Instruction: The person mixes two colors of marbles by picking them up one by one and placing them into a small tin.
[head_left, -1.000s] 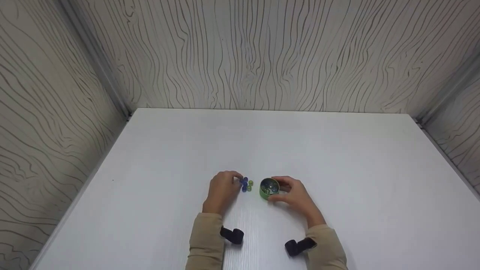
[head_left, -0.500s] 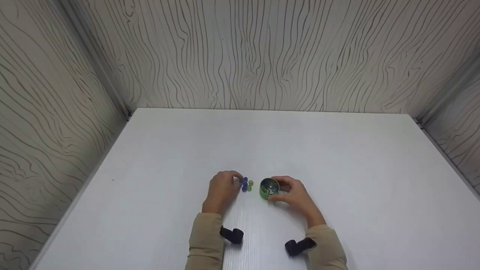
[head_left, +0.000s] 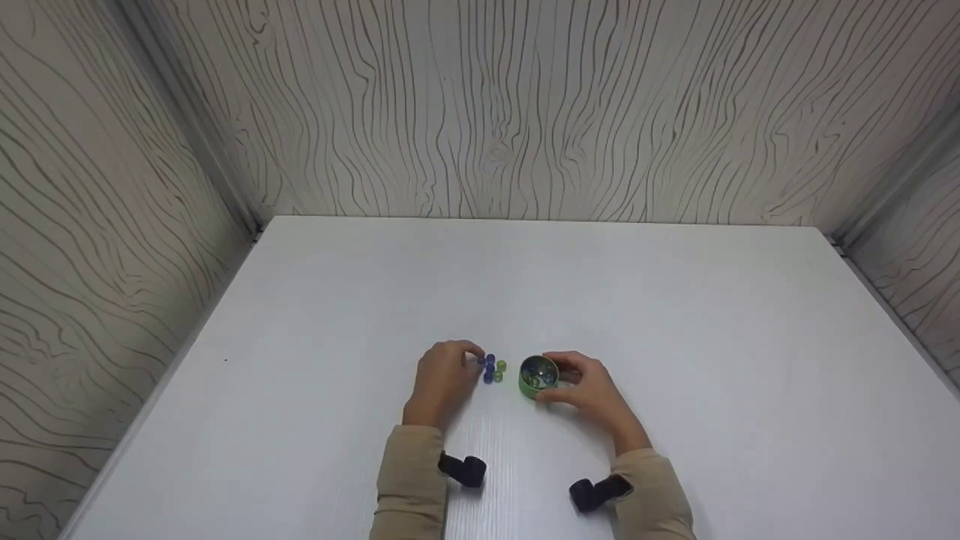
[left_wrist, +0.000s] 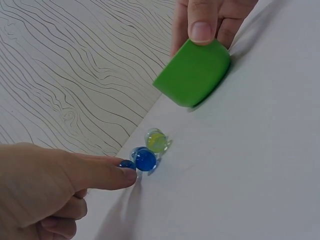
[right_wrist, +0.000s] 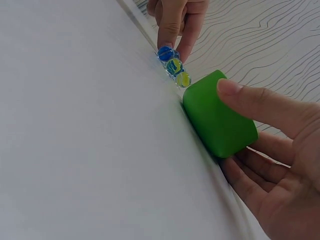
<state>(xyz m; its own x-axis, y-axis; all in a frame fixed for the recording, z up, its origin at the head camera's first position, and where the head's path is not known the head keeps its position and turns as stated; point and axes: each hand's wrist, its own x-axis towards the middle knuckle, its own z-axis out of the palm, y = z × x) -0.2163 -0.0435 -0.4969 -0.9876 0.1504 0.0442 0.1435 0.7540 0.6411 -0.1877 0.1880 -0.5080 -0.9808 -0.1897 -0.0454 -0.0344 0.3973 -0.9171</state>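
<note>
My left hand (head_left: 441, 380) is beside a small cluster of glass marbles, its thumb and index finger pinching a blue marble (left_wrist: 127, 164) at the cluster's near side. Right against it lie other blue marbles (left_wrist: 145, 160) and yellow-green ones (left_wrist: 157, 142) on the white table. To the right of the cluster stands a small green cup (head_left: 529, 391), upright, with several marbles (head_left: 541, 373) visible inside. My right hand (head_left: 592, 390) grips the cup from its right side, thumb on the near wall and fingers round the far side. The cup's bottom is at the tabletop in the right wrist view.
The white table (head_left: 540, 285) reaches back to a wood-grain patterned panel (head_left: 495, 112), with similar panels at both sides. Black wrist straps (head_left: 466, 471) with camera mounts stick out inward from both tan sleeves (head_left: 411, 480).
My left hand has shifted very slightly up and left, the pinched blue marble with it. The right hand and the green cup stay where they were.
</note>
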